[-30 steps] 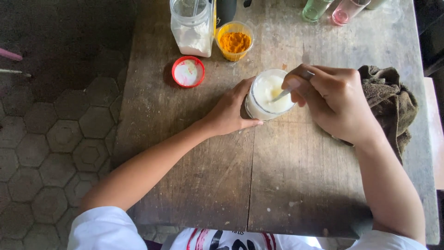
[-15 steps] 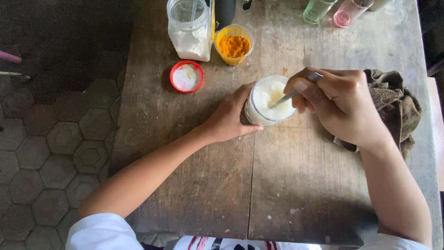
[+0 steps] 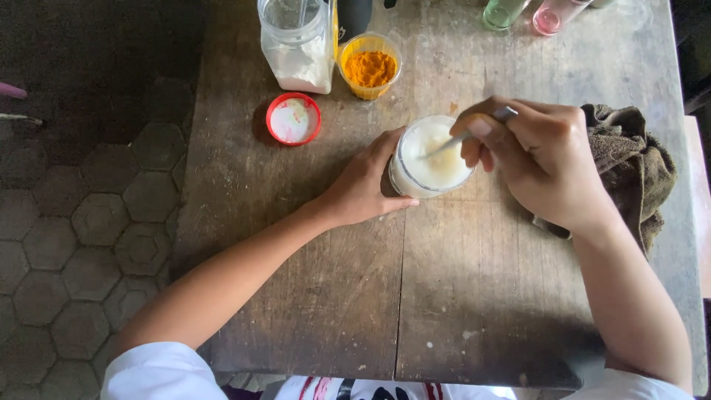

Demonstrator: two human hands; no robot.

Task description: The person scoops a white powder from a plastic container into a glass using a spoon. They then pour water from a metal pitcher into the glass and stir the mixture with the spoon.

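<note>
Stirring goes on inside the glass jar [image 3: 431,157]: against the two earlier views the spoon [image 3: 465,136] has swung round, its bowl now sunk toward the left of the white mixture while the handle tip pokes up between the knuckles of the right hand [image 3: 541,163]. A second ago a yellowish streak sat near the spoon; now only a faint cream tint shows in the white, so I judge the colour is blending in rather than sitting apart. The jar itself has not shifted on the surface [image 3: 444,296].

That right hand is closed in a pinch on the spoon handle, thumb pressed against it. The left hand [image 3: 363,189] is wrapped round the jar's left wall, fingers curled behind it and thumb in front, steadying it near the middle of the surface.

The surface is rough, grey-brown planks with a seam running toward the viewer. A round red lid [image 3: 293,118] lies face up to the jar's left, smeared white inside. Behind it stands a clear squarish plastic container [image 3: 298,44] with white powder in its lower part, and just beside that a small translucent yellow cup [image 3: 369,65] of orange powder. A crumpled, coarse brown cloth [image 3: 629,159] lies behind the right hand. Green and pink glasses stand at the far edge, cut off.
</note>
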